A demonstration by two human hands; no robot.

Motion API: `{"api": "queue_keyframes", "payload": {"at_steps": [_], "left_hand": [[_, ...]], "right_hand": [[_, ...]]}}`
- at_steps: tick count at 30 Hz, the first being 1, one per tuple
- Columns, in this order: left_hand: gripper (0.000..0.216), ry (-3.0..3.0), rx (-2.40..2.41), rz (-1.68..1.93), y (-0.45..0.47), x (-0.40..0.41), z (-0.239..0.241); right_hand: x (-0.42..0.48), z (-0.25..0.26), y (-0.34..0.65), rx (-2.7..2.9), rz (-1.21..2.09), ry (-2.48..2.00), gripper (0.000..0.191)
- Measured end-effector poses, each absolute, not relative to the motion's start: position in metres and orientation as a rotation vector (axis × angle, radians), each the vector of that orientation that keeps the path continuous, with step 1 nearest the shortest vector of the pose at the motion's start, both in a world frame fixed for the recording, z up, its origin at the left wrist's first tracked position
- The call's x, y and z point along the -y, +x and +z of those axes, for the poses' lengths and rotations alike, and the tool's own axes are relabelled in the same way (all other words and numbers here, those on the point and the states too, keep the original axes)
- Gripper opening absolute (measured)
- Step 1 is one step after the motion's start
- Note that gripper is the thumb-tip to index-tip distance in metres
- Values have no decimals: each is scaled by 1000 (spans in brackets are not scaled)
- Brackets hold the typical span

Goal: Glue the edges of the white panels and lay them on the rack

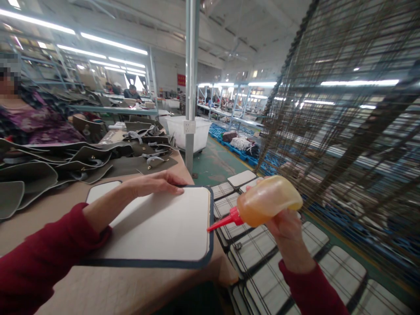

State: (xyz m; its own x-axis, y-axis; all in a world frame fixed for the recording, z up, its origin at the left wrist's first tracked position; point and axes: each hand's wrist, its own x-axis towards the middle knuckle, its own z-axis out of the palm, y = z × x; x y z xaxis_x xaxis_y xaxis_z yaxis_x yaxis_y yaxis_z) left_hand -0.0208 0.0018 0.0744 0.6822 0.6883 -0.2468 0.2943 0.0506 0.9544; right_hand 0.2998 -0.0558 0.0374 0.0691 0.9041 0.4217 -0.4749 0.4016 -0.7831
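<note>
A white panel with a dark blue border [157, 227] lies flat on the tan table [39, 214]. My left hand [157, 183] rests flat on its far edge, fingers stretched out. My right hand [286, 227] grips an amber squeeze bottle [267, 200] with a red nozzle [223, 222]. The nozzle tip points at the panel's right border, close to it. Both arms wear dark red sleeves.
Dark olive cut pieces with straps [98, 157] are piled at the table's far left, beside a person in a purple floral top [36, 122]. Several white bordered panels [272, 267] lie on racks below at right. A wire rack [344, 109] rises at right, a steel post [191, 87] ahead.
</note>
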Motion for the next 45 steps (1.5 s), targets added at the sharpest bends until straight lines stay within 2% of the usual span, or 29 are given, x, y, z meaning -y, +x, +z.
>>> {"api": "queue_keyframes", "payload": {"at_steps": [4,13,19,29,35,40,45], "left_hand": [[28,1519,-829,366,-25,-5,70],[26,1430,-886,431,-31,-4,65],[31,1332,-911,476,-36,-6,59],[36,1201,-981,647,-43,-11,44],[37,1079,-1063,789,-40,-11,34],[51,972,-1161,883,-30,-7,31],[53,894,-1221,1000,-23,-12,22]], "right_hand": [[57,35,298,996,1128,-529,57],[57,28,301,1020,1080,-535,57],[58,29,299,995,1088,-517,69],[58,19,302,963,964,-502,49],[60,9,295,911,834,-518,51],[55,2,290,850,703,-497,45],[58,-16,271,778,737,-551,56]]}}
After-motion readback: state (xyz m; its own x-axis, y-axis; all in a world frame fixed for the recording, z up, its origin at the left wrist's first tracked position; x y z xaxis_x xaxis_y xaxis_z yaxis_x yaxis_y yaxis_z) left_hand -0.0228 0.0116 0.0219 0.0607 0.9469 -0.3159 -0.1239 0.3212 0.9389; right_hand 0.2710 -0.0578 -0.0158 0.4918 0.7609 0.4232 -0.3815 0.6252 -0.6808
